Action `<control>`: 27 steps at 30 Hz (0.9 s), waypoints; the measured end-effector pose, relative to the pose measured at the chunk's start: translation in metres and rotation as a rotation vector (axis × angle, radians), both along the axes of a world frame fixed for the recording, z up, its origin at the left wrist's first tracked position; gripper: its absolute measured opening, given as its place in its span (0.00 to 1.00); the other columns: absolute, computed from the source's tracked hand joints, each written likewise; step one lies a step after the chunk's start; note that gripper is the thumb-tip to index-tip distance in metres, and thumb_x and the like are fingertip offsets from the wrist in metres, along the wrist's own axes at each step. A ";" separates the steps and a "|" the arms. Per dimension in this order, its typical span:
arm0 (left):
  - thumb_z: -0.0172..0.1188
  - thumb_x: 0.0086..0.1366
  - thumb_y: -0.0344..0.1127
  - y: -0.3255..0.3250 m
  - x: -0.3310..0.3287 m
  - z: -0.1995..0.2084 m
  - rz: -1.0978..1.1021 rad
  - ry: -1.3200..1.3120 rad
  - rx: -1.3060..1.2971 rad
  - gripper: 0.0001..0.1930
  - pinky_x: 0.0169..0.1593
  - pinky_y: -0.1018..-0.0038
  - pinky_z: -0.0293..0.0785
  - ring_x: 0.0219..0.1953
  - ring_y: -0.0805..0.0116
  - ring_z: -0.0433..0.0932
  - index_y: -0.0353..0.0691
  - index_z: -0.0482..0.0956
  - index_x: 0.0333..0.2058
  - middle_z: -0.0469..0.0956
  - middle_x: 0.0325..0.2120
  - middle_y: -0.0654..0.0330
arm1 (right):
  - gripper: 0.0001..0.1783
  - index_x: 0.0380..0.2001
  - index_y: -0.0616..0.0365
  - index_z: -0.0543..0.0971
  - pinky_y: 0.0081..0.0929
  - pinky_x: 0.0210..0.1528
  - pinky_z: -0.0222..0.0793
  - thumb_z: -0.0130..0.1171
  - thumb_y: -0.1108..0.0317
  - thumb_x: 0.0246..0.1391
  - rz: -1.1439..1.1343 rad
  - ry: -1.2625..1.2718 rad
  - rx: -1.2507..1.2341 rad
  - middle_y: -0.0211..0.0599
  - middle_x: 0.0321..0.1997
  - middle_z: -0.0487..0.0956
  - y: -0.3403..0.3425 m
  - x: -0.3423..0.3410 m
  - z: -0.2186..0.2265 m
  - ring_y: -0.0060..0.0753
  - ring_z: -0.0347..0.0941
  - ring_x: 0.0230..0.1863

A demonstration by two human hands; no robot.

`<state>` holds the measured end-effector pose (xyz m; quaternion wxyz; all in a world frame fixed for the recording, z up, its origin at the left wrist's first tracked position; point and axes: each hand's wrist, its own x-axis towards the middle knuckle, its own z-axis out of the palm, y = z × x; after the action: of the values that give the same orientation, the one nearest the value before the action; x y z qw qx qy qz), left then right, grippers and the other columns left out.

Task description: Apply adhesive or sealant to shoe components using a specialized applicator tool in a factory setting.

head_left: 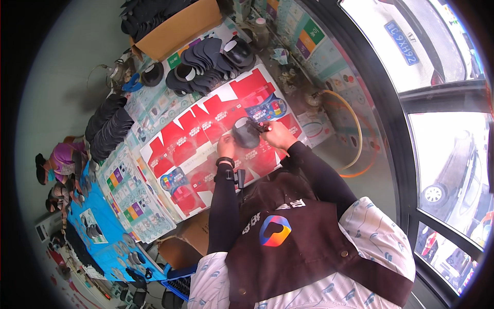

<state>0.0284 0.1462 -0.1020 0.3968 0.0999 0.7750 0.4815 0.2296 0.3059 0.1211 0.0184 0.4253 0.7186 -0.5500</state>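
Note:
A dark, rounded insole-like piece (247, 138) with a pale patch is held over red printed cardboard sheets (218, 121). My left hand (225, 147) is closed on its left edge. At its right, my right hand (278, 135) wraps round a small black tool, apparently a spray gun (253, 124), whose front end is close to the piece. My fingers hide part of the tool, and so its exact shape is hard to make out. Beyond the sheets stand overlapping dark insole-like pieces (198, 61), some with white patches.
An open cardboard box (177, 31) of dark pieces stands at the far side. Rows of similar pieces (108, 126) lie to the left. A yellow hose (357, 126) curves at the right, beside the window frame (406, 170). People (64, 162) work at a blue-covered table (98, 206).

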 end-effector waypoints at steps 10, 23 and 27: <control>0.60 0.63 0.32 -0.023 -0.025 -0.001 0.050 0.221 -0.124 0.15 0.36 0.73 0.78 0.31 0.68 0.83 0.34 0.82 0.47 0.85 0.36 0.56 | 0.26 0.51 0.65 0.81 0.40 0.49 0.75 0.58 0.64 0.49 0.090 0.039 -0.017 0.60 0.40 0.83 0.005 0.004 -0.015 0.57 0.82 0.45; 0.60 0.68 0.38 -0.011 -0.020 0.028 -0.059 0.186 -0.272 0.15 0.41 0.72 0.78 0.35 0.69 0.82 0.35 0.83 0.48 0.88 0.37 0.58 | 0.25 0.52 0.60 0.81 0.42 0.50 0.75 0.57 0.64 0.50 0.297 -0.023 0.013 0.59 0.41 0.83 0.008 0.017 0.002 0.59 0.81 0.45; 0.61 0.68 0.40 0.000 -0.017 0.029 -0.120 0.128 -0.218 0.15 0.41 0.72 0.77 0.34 0.69 0.83 0.36 0.85 0.46 0.88 0.36 0.58 | 0.24 0.51 0.57 0.82 0.44 0.50 0.74 0.57 0.64 0.50 0.185 0.014 0.048 0.59 0.41 0.83 0.015 0.024 -0.005 0.62 0.80 0.45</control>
<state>0.0117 0.1459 -0.0733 0.3830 0.1328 0.8392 0.3626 0.2539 0.3207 0.1163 0.0539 0.3537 0.7678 -0.5316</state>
